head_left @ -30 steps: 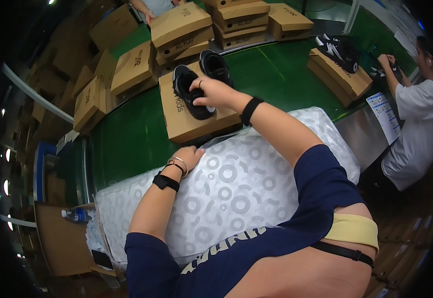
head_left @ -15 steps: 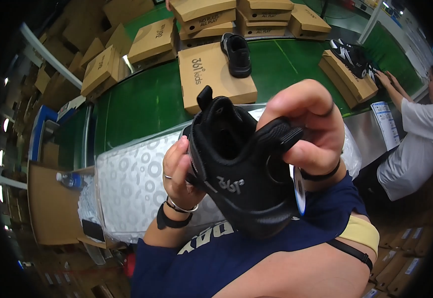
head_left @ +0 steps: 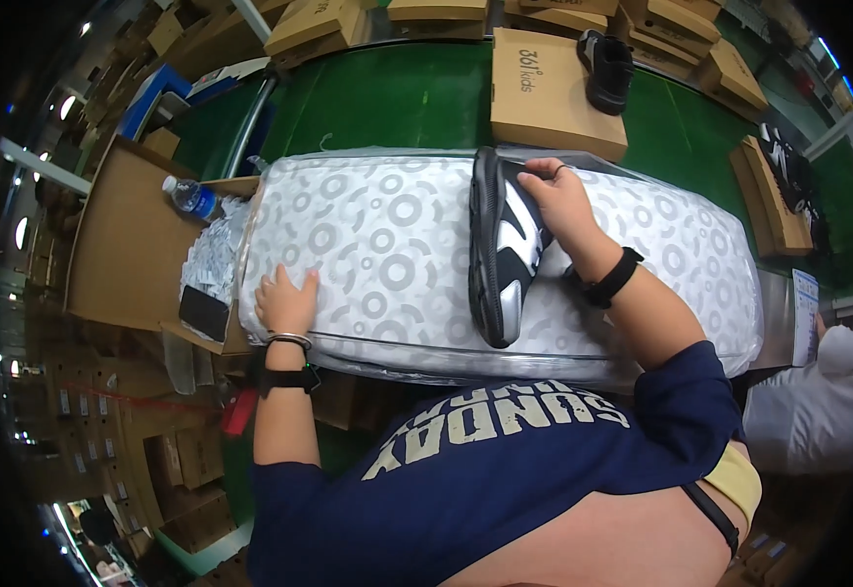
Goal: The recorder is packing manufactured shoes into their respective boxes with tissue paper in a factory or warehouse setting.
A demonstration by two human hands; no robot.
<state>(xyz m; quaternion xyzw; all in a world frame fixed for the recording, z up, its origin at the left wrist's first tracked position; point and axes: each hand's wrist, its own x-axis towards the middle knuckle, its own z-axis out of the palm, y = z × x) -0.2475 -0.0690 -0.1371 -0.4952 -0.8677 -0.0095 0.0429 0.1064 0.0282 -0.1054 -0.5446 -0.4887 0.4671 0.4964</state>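
Note:
A black sneaker (head_left: 512, 245) with white and silver side panels lies on its side on a stack of white paper (head_left: 377, 293) printed with grey rings. Its dark sole faces left. My right hand (head_left: 565, 207) is closed on the upper end of the shoe, near its opening, which is partly hidden by the fingers. Farther left, my left hand (head_left: 287, 301) rests on the stack's left part with its fingers spread and holds nothing. Clear plastic film wraps the stack's edges.
An open carton (head_left: 118, 249) on the left holds small paper slips (head_left: 219, 254), a water bottle (head_left: 189, 198) and a dark phone-like slab (head_left: 203, 313). Beyond the paper, another black shoe (head_left: 606, 73) sits on a brown shoebox (head_left: 539, 93) on the green surface (head_left: 377, 103). A co-worker's white sleeve (head_left: 818, 386) shows at right.
The shoe went from being held up in both hands to lying on its side on the paper. My left hand let go and moved left onto the stack. The view has shifted leftward.

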